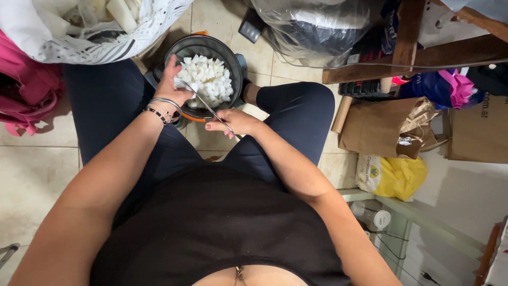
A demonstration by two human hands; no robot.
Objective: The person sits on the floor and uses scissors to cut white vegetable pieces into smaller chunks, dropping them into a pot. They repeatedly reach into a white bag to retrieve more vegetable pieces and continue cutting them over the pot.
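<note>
Tiled floor, cluttered: brown paper bag (378,127) at right, yellow bag (394,177) lower right. Dark pot (182,50) at upper centre between the knees, filled with white cubes (209,79). Left hand (172,85) clamped on a white piece (180,83) over the pot. Right hand (235,122) closed on knife (209,106), blade touching that piece.

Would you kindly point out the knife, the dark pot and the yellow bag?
knife (211,108), head view, middle of the thin blade.
dark pot (235,61), head view, bare inner wall at right.
yellow bag (394,177), head view, middle of its front.
</note>
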